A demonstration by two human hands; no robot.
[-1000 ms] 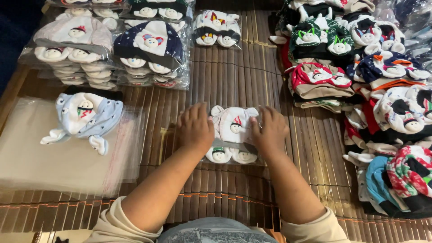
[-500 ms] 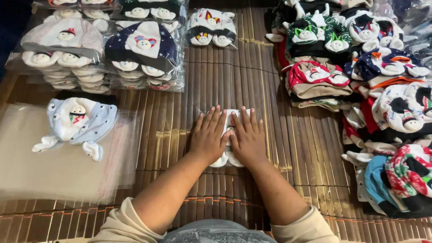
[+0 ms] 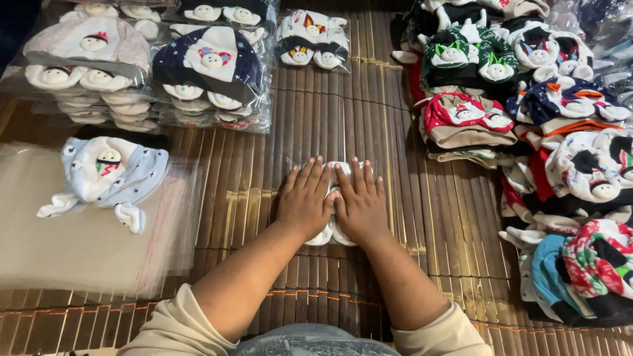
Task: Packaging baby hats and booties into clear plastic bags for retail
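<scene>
A: Centre of frame: what do the 2 hands do?

B: The left hand [image 3: 304, 201] and the right hand [image 3: 360, 203] lie flat, palms down, fingers spread narrow, side by side and touching, pressing on a small white baby hat in a clear bag [image 3: 333, 232]. Neither grips it.

A: Where does that hat lie?

B: At frame centre on the slatted bamboo mat [image 3: 217, 191], mostly hidden under the palms.

A: And outward from there?

B: Left of frame: a pale blue hat [image 3: 105, 173] resting on a stack of clear flat bags [image 3: 79, 244]. Upper left: bagged hat stacks [image 3: 151, 72]. Top centre: 1 bagged hat [image 3: 312, 39]. Right edge: a pile of unbagged hats [image 3: 547, 132] in mixed colours.
</scene>
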